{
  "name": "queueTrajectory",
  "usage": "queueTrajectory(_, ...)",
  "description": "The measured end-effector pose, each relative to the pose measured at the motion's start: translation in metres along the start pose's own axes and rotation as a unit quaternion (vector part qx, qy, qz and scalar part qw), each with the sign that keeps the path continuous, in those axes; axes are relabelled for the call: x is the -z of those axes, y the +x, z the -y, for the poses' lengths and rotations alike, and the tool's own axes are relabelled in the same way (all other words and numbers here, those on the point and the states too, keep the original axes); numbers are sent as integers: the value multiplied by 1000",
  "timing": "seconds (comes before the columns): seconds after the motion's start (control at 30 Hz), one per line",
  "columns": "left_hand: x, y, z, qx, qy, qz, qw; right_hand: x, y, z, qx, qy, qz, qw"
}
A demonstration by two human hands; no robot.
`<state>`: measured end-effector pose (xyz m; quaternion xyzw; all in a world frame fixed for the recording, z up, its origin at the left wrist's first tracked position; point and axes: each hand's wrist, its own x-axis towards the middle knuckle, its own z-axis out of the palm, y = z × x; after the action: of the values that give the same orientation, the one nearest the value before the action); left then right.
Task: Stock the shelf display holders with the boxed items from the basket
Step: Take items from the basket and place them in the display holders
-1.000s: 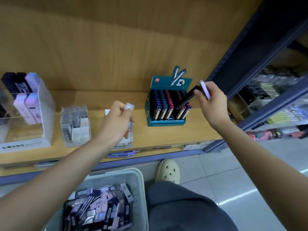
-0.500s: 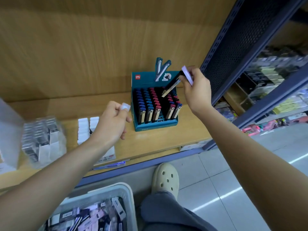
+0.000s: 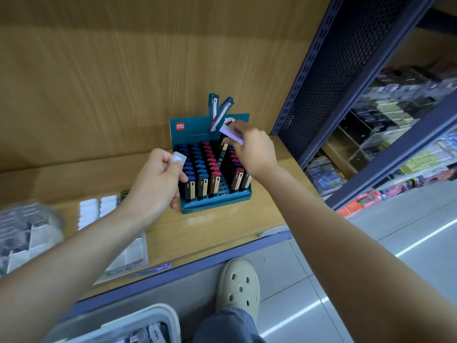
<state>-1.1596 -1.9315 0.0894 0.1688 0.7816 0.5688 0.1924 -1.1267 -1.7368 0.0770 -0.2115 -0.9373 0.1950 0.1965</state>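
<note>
Pinches lilac box (image 3: pixel 231 136) in right grip (image 3: pixel 252 151), over back rows of teal display holder (image 3: pixel 212 205) on shelf (image 3: pixel 222 231). Holds dark box (image 3: pixel 223 146) beneath it, end down among the rows. Clasps small white box (image 3: pixel 178 158) in left grip (image 3: pixel 157 181), just left of holder. Shows basket (image 3: pixel 150 315) at bottom edge.

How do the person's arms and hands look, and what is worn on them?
The left hand and right hand wear no gloves or visible rings. The left forearm and right forearm are bare: no sleeves, watch or bracelet. Below, a grey trouser leg and a cream clog with holes show.
</note>
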Motion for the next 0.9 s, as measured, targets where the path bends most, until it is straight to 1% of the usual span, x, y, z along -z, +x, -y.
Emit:
queueTrajectory(0.23,-8,11,-4,-6,3,-4,1000,-22,6,-10,26,-40,10,999)
queueTrajectory(0.33,-8,17,-2,-5,5,-7,1000,-30,7,-14,13,-41,0,999)
queueTrajectory(0.4,-8,20,-1,-7,6,-10,1000,-29,8,-17,7,-43,-6,999)
queueTrajectory(0.5,-8,21,0,-5,8,-13,1000,-25,9,-18,25,-52,2,998)
queueTrajectory(0.73,-11,17,-5,-3,0,4,1000,-29,12,-22,41,-100,-1,994)
queueTrajectory(0.8,-11,17,-6,-3,0,4,1000,-32,11,-23,39,-98,-7,994)
queueTrajectory(0.9,-9,18,-5,-2,5,0,1000,-36,14,-24,46,-66,-15,997)
